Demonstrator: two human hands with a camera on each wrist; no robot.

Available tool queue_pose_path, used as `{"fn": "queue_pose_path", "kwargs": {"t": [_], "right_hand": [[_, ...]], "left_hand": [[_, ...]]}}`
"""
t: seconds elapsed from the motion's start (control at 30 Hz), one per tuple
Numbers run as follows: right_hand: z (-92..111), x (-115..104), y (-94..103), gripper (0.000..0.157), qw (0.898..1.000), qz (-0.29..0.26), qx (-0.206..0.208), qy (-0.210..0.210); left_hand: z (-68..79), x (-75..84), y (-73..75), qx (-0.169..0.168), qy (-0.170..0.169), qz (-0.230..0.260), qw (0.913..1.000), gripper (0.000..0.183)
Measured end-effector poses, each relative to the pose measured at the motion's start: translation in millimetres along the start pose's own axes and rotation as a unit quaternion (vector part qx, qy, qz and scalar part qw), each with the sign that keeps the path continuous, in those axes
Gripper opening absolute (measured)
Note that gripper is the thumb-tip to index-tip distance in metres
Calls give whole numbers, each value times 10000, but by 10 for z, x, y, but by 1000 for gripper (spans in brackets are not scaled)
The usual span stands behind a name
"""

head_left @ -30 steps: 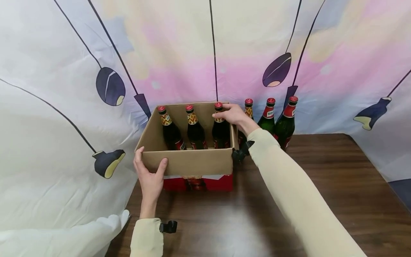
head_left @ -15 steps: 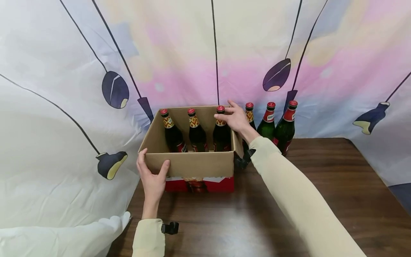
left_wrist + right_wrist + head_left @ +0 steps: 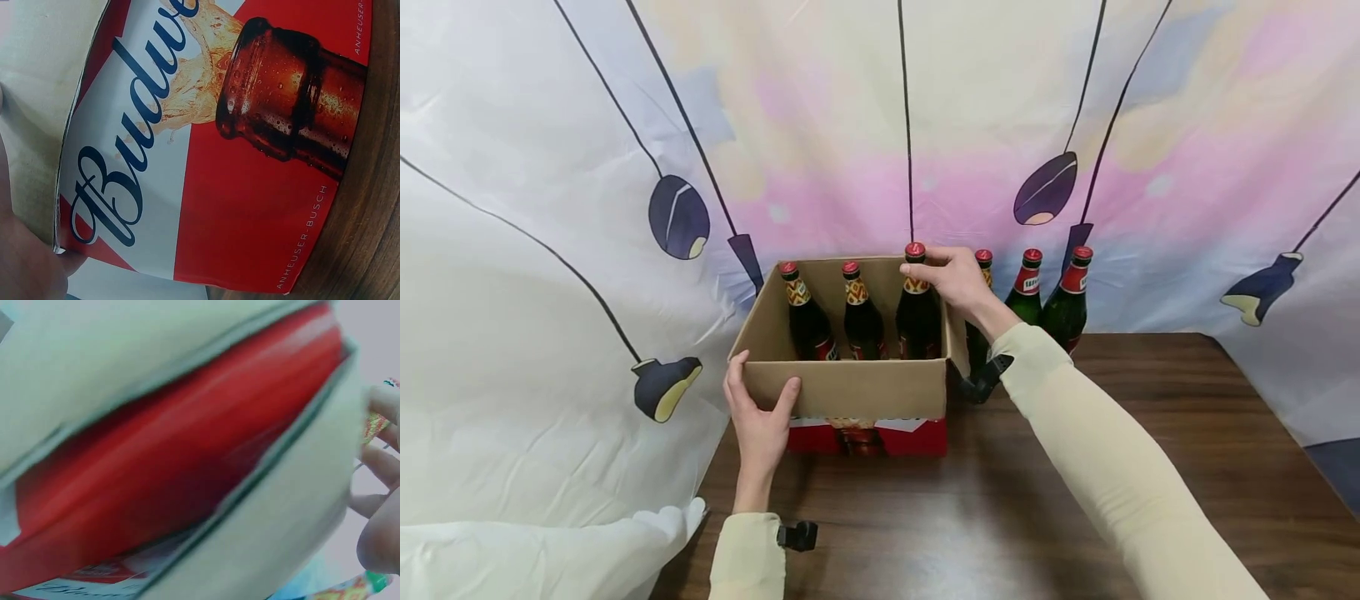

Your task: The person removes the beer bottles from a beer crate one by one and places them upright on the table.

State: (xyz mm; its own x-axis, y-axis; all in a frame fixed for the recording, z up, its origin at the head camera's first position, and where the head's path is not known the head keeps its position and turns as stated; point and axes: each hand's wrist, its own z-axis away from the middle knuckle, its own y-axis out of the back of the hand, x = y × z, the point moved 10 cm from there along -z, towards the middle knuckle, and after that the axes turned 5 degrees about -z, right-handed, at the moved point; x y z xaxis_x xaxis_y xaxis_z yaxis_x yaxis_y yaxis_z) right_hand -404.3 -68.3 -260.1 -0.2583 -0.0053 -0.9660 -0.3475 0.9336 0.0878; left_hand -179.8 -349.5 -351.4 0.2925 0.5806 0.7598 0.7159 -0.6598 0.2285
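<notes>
A cardboard beer box [image 3: 842,390] with raised flaps stands on the table, its red and white front [image 3: 244,231] filling the left wrist view. My left hand [image 3: 762,429] grips its near left corner, thumb on the front flap. Three dark beer bottles with red caps stand inside: a left bottle [image 3: 808,325], a middle one [image 3: 862,325] and a right one [image 3: 917,321]. My right hand [image 3: 962,279] pinches the neck of the right bottle, whose cap sits higher than the other two. In the right wrist view, fingers [image 3: 382,464] lie around its patterned neck [image 3: 374,428].
Outside the box's right side stand a patterned-neck bottle [image 3: 977,346], partly hidden by my arm, and two green bottles, one nearer [image 3: 1026,296] and one farther right [image 3: 1067,308]. A printed cloth [image 3: 820,125] hangs behind the wooden table [image 3: 1165,400].
The bottle in my right hand has risen slightly relative to the other two. My right fingers have drawn in around its neck. My left hand stays on the box corner.
</notes>
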Motion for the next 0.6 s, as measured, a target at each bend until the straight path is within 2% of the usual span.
{"fn": "queue_pose_path", "kwargs": {"t": [0.2, 0.33, 0.6], "right_hand": [[20, -204, -29, 38, 9980, -592, -237, -32], [25, -352, 2, 39, 9949, -980, -221, -91], [56, -778, 55, 39, 9904, -1356, -263, 38]], "left_hand": [[15, -3, 10, -40, 35, -32, 10000, 79], [2, -8, 14, -37, 61, -3, 10000, 79], [-11, -6, 1, -102, 49, 28, 9999, 79]]}}
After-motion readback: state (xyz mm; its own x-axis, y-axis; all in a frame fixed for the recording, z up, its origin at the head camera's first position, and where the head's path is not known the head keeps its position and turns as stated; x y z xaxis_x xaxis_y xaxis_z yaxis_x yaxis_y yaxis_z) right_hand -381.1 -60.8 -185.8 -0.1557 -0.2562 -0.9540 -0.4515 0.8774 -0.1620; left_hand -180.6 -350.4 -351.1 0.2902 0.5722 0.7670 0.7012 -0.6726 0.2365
